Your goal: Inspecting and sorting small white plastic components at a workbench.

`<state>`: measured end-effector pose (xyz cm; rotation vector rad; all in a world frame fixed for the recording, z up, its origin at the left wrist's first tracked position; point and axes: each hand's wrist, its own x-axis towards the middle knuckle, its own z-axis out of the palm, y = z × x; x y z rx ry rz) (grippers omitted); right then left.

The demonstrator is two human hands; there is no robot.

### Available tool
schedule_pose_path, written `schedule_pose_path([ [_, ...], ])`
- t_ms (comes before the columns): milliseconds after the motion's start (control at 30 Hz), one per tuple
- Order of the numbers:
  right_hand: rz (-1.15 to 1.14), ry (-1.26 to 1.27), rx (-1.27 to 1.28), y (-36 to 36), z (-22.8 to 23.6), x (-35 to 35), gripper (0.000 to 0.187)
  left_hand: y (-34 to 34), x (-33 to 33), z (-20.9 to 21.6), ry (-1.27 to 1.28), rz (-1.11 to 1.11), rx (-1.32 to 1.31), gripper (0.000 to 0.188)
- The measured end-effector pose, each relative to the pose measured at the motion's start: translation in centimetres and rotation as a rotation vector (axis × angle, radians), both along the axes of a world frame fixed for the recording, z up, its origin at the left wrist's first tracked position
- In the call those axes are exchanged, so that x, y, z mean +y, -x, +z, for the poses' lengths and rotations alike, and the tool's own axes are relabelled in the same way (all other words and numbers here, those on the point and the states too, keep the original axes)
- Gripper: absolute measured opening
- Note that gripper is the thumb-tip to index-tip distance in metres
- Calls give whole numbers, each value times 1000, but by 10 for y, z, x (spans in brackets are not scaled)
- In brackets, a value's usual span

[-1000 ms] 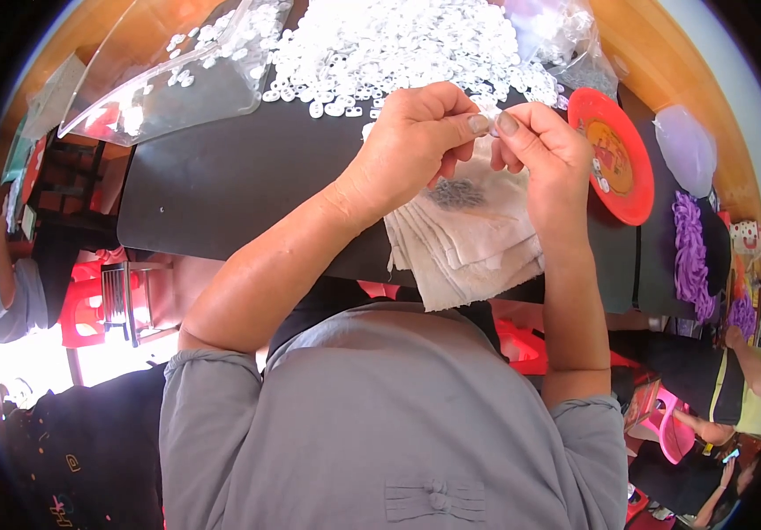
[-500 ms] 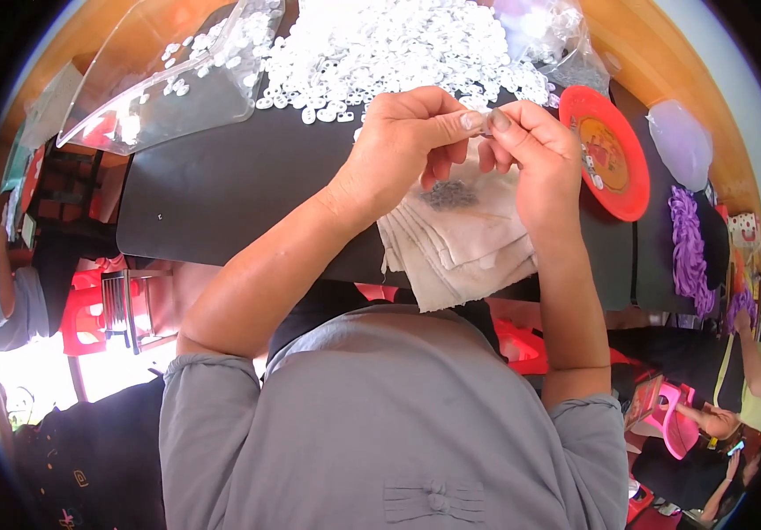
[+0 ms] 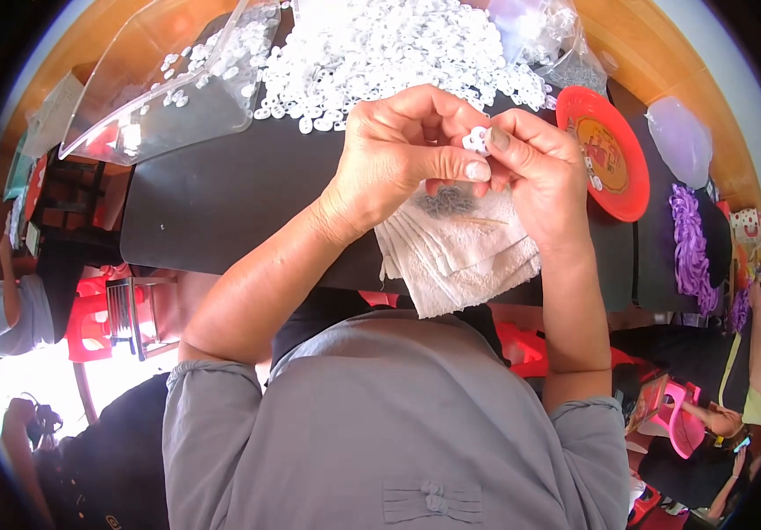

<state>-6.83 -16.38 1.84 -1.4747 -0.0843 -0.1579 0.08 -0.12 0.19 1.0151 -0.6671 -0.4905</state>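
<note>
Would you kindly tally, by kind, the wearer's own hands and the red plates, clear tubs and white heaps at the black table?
Left hand and right hand: 2
Red plate: 1
Clear tub: 1
White heap: 1
Total: 5

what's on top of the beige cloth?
A small grey pile, pieces too fine to identify. Left hand and right hand hide the far part of the cloth; can't see there.
</note>
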Motion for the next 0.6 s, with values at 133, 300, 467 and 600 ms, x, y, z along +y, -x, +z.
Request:
schedule_pose_path([
  [133,18,-37,50,1,1,3,21,2,3,4,-89,53,-40,26],
  [300,106,-25,36,1,1,-2,21,5,3,2,-74,90,-36,28],
  [467,116,19,27,3,2,-1,20,8,4,1,-64,122,-89,28],
  [600,123,-2,10,5,-3,1,21,7,1,-11,1,174,-232,27],
])
